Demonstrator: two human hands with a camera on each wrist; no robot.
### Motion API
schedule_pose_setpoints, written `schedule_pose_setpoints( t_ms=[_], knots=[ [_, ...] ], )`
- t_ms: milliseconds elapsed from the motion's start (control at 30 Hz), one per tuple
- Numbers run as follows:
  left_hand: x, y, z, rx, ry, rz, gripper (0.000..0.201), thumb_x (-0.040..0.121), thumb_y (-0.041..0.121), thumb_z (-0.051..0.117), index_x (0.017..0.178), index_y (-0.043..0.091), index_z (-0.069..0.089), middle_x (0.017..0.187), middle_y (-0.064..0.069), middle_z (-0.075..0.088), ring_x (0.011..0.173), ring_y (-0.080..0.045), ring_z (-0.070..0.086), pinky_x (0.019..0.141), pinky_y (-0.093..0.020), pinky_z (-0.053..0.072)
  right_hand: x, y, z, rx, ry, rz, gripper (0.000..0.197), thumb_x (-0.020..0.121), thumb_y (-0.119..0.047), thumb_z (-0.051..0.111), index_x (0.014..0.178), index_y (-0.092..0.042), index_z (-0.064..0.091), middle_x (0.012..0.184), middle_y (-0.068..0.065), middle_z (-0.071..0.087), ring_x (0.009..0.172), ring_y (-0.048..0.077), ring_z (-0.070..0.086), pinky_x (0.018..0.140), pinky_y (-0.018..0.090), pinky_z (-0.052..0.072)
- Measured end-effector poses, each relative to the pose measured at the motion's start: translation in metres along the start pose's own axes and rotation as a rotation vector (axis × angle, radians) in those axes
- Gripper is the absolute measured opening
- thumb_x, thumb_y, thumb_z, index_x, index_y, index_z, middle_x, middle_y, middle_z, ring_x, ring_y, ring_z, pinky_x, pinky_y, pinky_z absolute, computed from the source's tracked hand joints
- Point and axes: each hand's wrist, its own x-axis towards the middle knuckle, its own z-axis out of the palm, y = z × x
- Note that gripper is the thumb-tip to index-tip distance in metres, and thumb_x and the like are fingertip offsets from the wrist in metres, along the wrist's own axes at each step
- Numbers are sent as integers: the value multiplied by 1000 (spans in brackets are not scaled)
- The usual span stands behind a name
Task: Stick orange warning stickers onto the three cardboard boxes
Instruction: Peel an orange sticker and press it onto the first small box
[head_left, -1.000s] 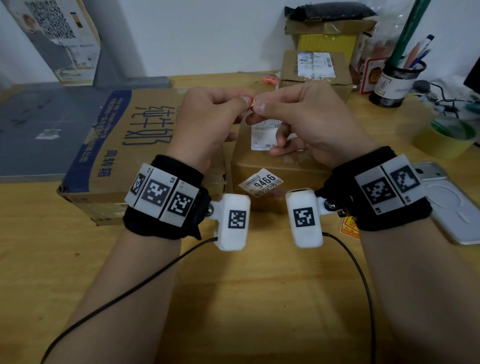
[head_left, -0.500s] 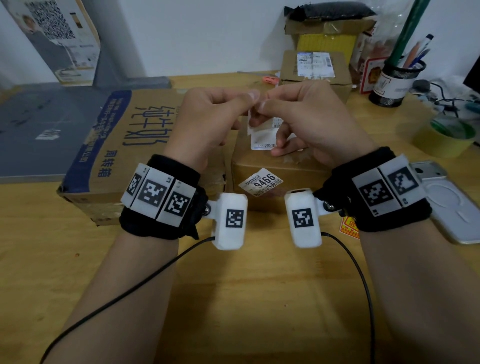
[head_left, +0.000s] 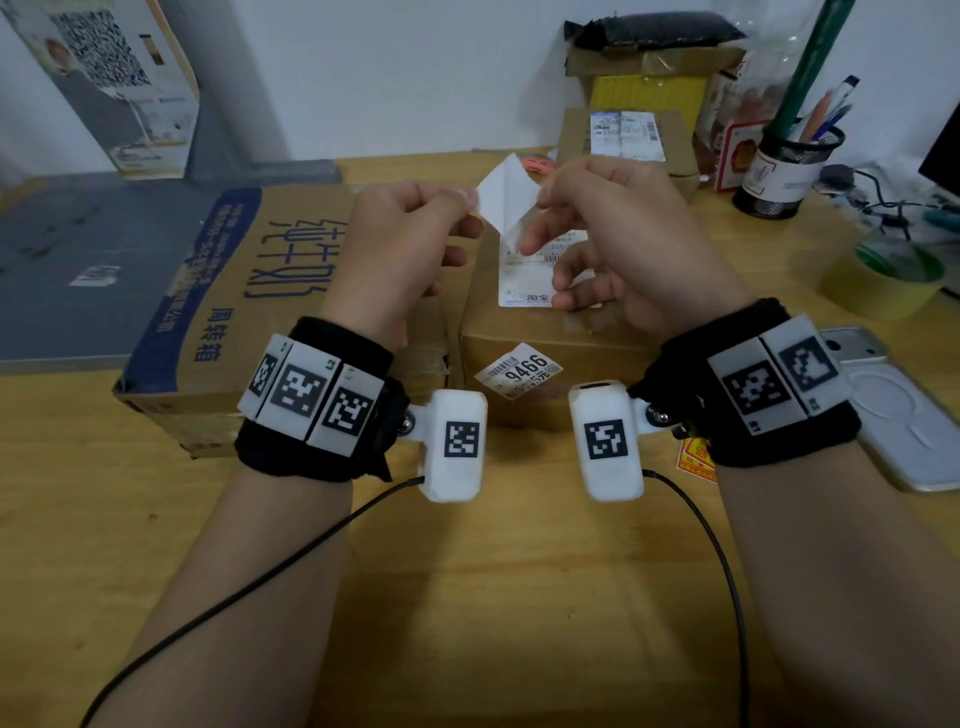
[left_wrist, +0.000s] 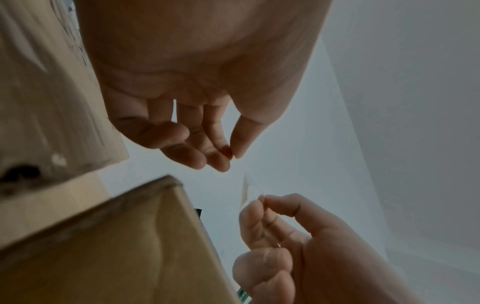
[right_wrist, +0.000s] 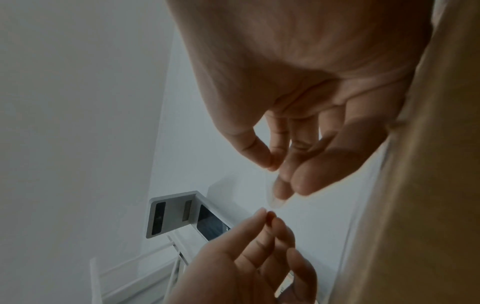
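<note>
sticker piece: a white, folded sheet (head_left: 506, 195) is held in the air between both hands, above the middle box; its orange face does not show, so whether this is sticker or backing I cannot tell.
left hand (head_left: 400, 244): grip pressed together, thumb and forefinger pinching the sheet's left corner.
right hand (head_left: 618, 234): grip pinching the sheet's right edge at thumb and forefinger; other fingers loosely curled.
middle box (head_left: 545, 332): at the bench's centre under the hands; a white shipping label on top and a tag reading "9466" over its near edge.
large box (head_left: 249, 291): touching the middle box's left side, printed with blue Chinese characters.
far box (head_left: 628, 140): towards the bench's back edge, with a white printed label.
spare sticker (head_left: 696, 457): orange, flat on the bench by the right wrist.
open room: bare bench (head_left: 493, 597) along the near edge.
right edge: phone (head_left: 898, 415), tape roll (head_left: 883, 280), pen cup (head_left: 789, 166).
</note>
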Motion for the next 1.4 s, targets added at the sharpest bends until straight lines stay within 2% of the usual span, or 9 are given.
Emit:
schedule_pose_setpoints(
  t_ms=[167,333,567,633,700,900,1133,1200,1400],
  knots=[
    [2,1,0,-129,31,-29,11,96,21,56,107,23,56,69,8,70,58,-10,62,45,-19,38,3,-3,-3,179,54,43,5,96,-12,50,95,-11,55,71,10,75,40,20,46,47,31,54],
    [4,0,-1,-175,82,-5,27,94,7,42,97,25,63,64,6,68,54,-14,59,45,-20,36,3,-4,-8,455,130,67,9,101,-12,43,96,-10,51,83,7,80,37,15,40,44,26,52],
    [4,-1,4,-150,32,-30,25,98,24,44,89,25,68,71,6,72,62,-13,63,50,-22,40,15,7,-25,1036,194,99,37,110,-16,34,140,3,47,94,10,77,34,12,48,45,26,56],
    [3,0,4,-143,12,-31,27,100,29,44,90,25,68,72,6,73,63,-12,63,50,-22,41,16,8,-28,1128,244,85,39,111,-14,33,137,6,55,96,15,74,47,16,57,46,27,58],
    [3,0,3,-141,-3,-36,28,101,33,45,90,24,69,74,6,73,63,-11,63,49,-22,43,16,10,-30,1165,301,62,35,108,-6,37,135,9,55,121,23,68,67,23,62,48,30,59],
    [0,2,5,-113,-56,-34,24,92,13,54,96,23,76,81,7,73,68,-11,65,51,-23,46,14,11,-26,1053,265,86,29,105,-2,43,128,10,56,110,21,64,73,27,66,54,30,60],
    [4,-5,2,-115,6,24,9,90,25,69,87,26,77,81,4,64,78,-11,56,54,-25,45,8,4,-13,593,191,44,16,99,-2,53,114,-3,59,114,20,67,54,25,58,58,37,59],
    [4,-4,1,-151,8,8,11,90,27,69,95,24,78,87,4,67,80,-11,56,54,-25,45,5,2,-10,364,133,21,25,94,2,54,113,-8,66,123,23,65,51,22,56,57,37,59],
    [-2,2,2,-190,-80,-34,20,95,27,65,113,25,73,90,10,72,72,-8,63,53,-21,44,0,5,-5,-2,12,-31,20,85,-11,79,104,-10,71,101,13,72,44,18,51,55,38,60]
  ],
)
